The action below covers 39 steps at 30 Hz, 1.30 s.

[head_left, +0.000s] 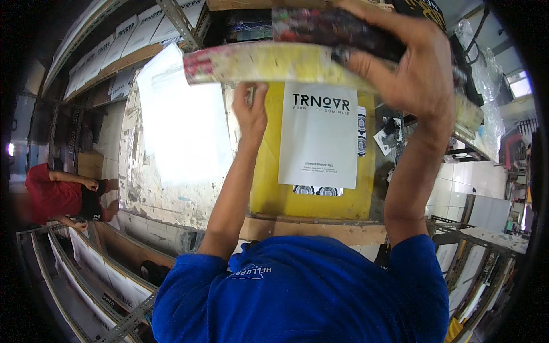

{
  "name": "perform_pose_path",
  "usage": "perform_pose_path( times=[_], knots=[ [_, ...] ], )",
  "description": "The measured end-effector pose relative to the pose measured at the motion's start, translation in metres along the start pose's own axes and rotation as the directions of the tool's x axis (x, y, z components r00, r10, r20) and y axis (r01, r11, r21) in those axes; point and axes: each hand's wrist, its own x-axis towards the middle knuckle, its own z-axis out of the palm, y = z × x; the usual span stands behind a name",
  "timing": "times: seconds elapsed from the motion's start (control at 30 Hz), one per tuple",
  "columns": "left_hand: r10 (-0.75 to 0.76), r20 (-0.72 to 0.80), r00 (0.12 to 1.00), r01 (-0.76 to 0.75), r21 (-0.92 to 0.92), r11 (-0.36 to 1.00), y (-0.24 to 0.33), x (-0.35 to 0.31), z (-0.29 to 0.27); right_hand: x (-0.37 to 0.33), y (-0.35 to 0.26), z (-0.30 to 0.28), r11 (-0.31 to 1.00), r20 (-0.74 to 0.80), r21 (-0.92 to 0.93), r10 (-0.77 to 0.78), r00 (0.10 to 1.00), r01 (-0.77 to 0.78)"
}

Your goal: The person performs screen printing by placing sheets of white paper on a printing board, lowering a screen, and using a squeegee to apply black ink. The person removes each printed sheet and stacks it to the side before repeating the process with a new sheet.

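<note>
My right hand (423,74) is wrapped round a dark, ink-smeared bar that looks like a squeegee (320,26), its thumb below the bar, over a screen frame. That screen frame (257,64), its edge yellowish and stained pink at the left, spans the view above the work board. My left hand (250,114) is just below the frame edge, thumb and forefinger apart; whether they touch it I cannot tell. Beneath, a white printed sheet (317,143) with black lettering lies on a yellow board (266,188), over a sheet with round dark emblems (361,131).
A stack of white sheets (183,126) lies left on a paint-spattered table (134,171). Metal racks (108,63) with printed sheets stand far left, with others at the lower left and right. A person in red (57,191) sits at the left. Clear plastic wrap (489,103) hangs at the right.
</note>
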Motion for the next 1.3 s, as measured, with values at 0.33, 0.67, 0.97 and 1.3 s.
perform_pose_path(
  times=[0.33, 0.67, 0.97, 1.3],
  knots=[
    [0.133, 0.26, 0.956, -0.283, 0.703, 0.652, -0.143, 0.06, 0.084, 0.047, 0.012, -0.01, 0.975, -0.116, 0.18, -0.107, 0.988, 0.126],
    [-0.016, -0.004, 1.0, 0.016, 0.166, 0.986, -0.104, 0.051, 0.035, 0.048, 0.006, -0.005, 0.98, -0.135, 0.154, -0.107, 0.985, 0.128],
    [-0.099, -0.512, 0.853, 0.091, -0.04, 0.995, -0.139, 0.008, -0.193, 0.052, -0.002, -0.008, 0.991, -0.057, 0.112, -0.072, 0.996, 0.078],
    [-0.026, -0.894, 0.447, 0.307, 0.126, 0.943, -0.164, -0.054, -0.431, 0.05, -0.026, 0.003, 0.976, -0.077, 0.206, -0.048, 0.996, 0.063]
  ],
)
